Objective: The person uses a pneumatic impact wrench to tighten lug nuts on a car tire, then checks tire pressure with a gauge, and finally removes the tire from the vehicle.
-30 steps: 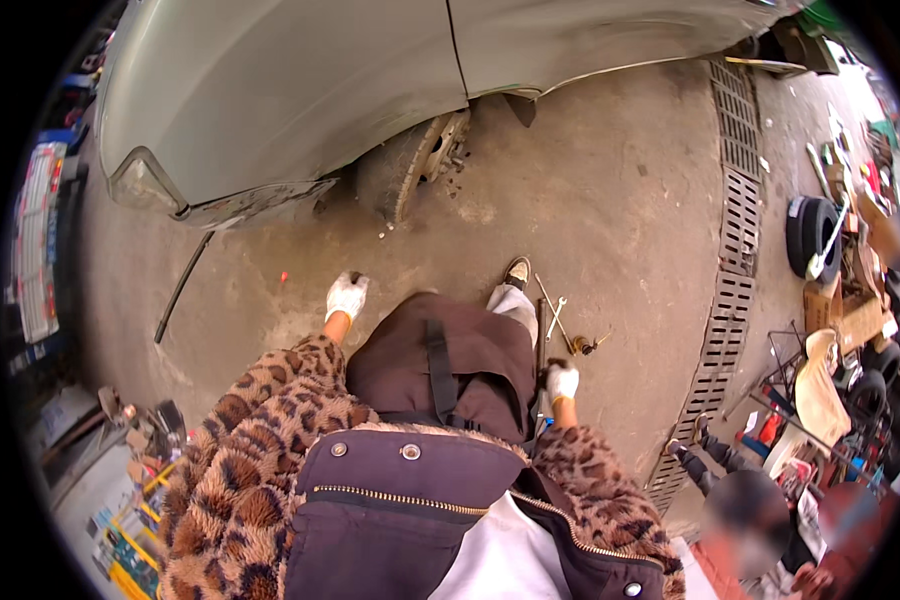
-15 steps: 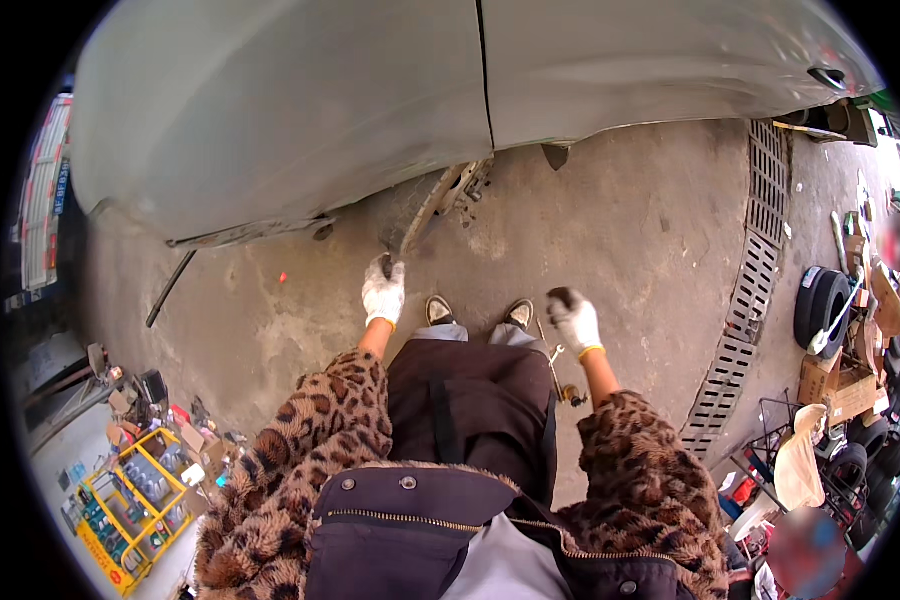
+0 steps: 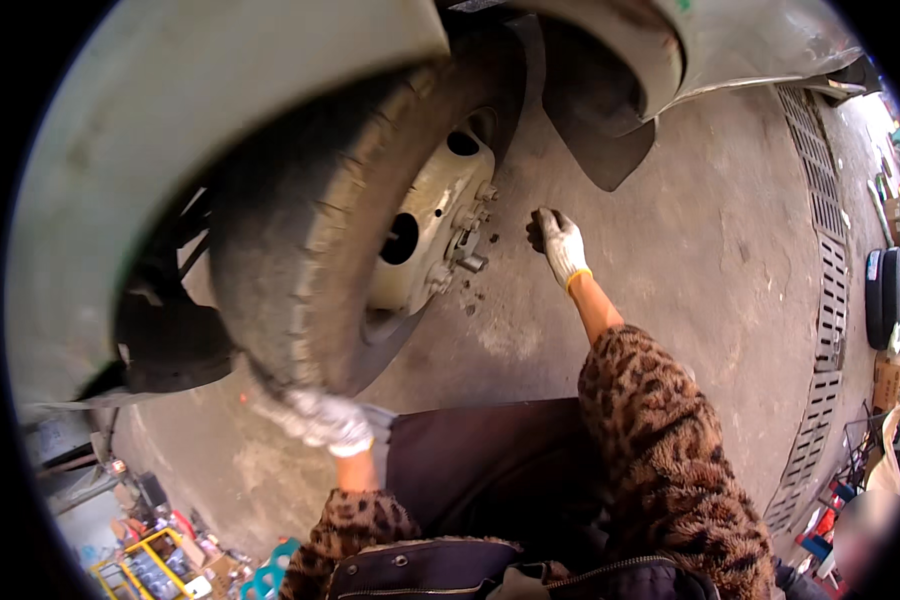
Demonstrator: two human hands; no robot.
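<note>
A truck-style wheel with a worn black tire [image 3: 335, 250] stands tilted in the wheel arch of a pale grey-green vehicle [image 3: 100, 170]. Its cream-coloured rim [image 3: 440, 200] carries several nuts around the hub [image 3: 465, 245]. At the tire's lower near edge is my left hand [image 3: 320, 420], in a white glove; motion blurs its fingers, and whether they grip the rubber I cannot tell. My right hand [image 3: 560, 245], gloved in white with dark, dirty fingertips, hovers right of the hub, apart from it. Its fingers are bent and loosely apart, with nothing visible in them.
A dark mud flap [image 3: 605, 120] hangs behind the wheel. Along the right runs a slotted floor drain [image 3: 830, 290], with stacked tires [image 3: 885, 295] and cardboard boxes [image 3: 895, 380] beyond. A yellow-framed rack [image 3: 150, 570] and loose clutter lie at the lower left.
I have moved close to the wheel and bent low, so it now fills the left half. My left hand has reached the tire's lower edge; my right hand is now beside the hub.
</note>
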